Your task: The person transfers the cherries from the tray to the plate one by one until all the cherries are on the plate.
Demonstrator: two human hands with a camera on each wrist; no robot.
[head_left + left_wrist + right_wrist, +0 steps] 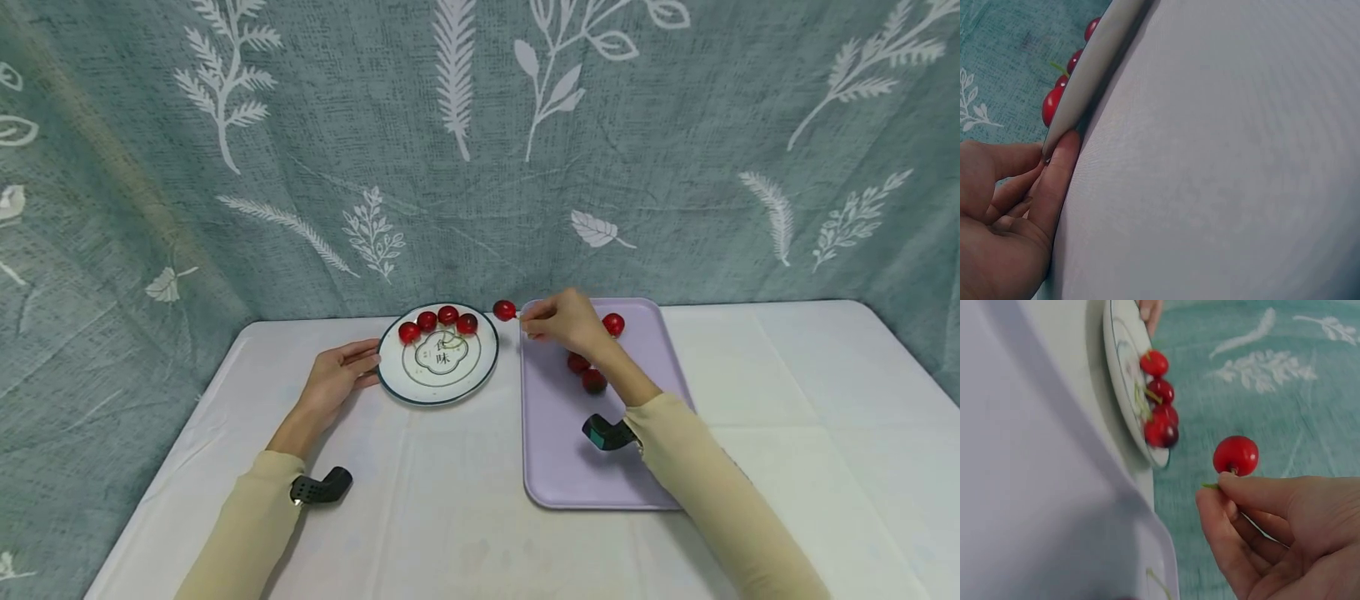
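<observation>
My right hand pinches a red cherry by its green stem between thumb and fingertip. The cherry hangs clear in the air, over the gap between plate and tray in the head view. My left hand grips the left rim of a white plate with a dark blue edge; in the left wrist view the fingers meet the rim from both sides. Several cherries lie in an arc along the plate's far side, some with green stems. Three more cherries rest on the lilac tray, partly behind my right forearm.
A white cloth covers the table. Behind its far edge hangs a green curtain with white leaf prints. The tray's raised rim stands to the right of the plate. Black wrist cameras are strapped to both sleeves.
</observation>
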